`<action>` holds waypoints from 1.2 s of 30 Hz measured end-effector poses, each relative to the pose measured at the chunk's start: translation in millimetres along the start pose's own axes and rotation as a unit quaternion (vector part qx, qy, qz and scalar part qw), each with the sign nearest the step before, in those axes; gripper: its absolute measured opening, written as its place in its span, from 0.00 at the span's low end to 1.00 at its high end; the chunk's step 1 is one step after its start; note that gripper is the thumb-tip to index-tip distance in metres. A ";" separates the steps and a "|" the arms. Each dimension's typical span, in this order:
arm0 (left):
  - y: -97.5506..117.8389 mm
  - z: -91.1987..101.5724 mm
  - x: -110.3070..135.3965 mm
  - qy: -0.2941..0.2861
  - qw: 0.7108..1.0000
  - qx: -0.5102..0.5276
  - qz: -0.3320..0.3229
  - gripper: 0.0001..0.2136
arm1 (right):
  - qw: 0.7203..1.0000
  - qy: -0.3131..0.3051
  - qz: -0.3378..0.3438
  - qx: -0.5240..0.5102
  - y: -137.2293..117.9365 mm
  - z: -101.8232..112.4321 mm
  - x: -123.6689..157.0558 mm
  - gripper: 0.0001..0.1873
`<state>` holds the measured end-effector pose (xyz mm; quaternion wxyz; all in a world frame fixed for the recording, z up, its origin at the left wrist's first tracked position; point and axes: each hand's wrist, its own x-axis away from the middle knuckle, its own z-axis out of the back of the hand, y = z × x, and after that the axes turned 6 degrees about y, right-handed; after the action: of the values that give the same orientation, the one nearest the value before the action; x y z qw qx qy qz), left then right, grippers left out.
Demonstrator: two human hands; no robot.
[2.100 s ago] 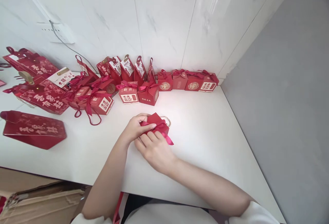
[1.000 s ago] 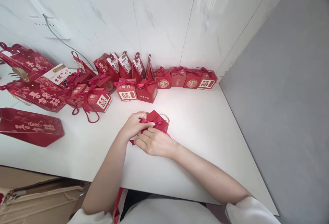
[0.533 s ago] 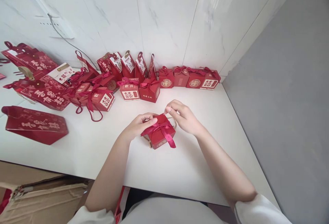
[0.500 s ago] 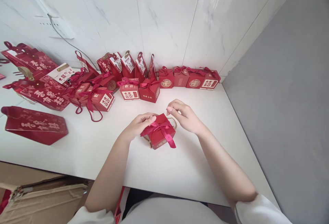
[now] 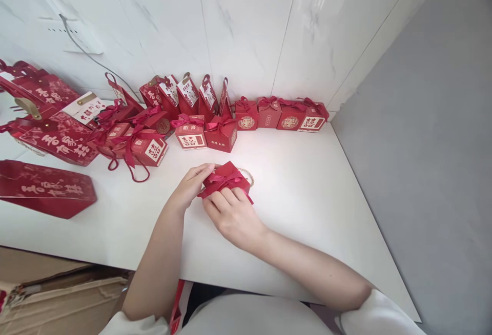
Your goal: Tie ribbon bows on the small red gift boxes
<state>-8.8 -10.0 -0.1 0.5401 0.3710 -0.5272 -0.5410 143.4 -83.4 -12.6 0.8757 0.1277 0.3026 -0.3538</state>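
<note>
Gripping the red box [image 5: 231,168] with my left hand [image 5: 189,187], I'd smooth the ribbon [image 5: 220,181] gently beside my curled right hand [image 5: 236,217], whose hold I can't tell.

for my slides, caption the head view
Left hand and right hand at a ribboned red box, more boxes behind.

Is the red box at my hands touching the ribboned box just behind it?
Apart: the head view shows white tabletop between the near box and the rear box.
</note>
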 end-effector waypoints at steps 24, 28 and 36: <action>-19.7 -16.2 -7.6 0.106 0.983 -0.114 -0.100 0.16 | 0.992 0.120 -0.006 -0.046 35.1 -55.8 26.1 0.09; -19.5 -16.2 -8.5 0.110 0.983 -0.113 -0.098 0.17 | 0.992 0.101 0.017 -0.073 37.8 -63.6 30.6 0.10; -19.2 -11.6 -9.2 0.078 0.990 -0.070 -0.090 0.15 | 0.975 0.096 -0.011 -0.201 63.2 -20.4 10.7 0.15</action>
<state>0.1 -5.7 -22.2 0.5531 0.4197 -0.4088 -0.5923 184.5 -35.0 -34.6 0.8464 -0.0213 0.4514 -0.2818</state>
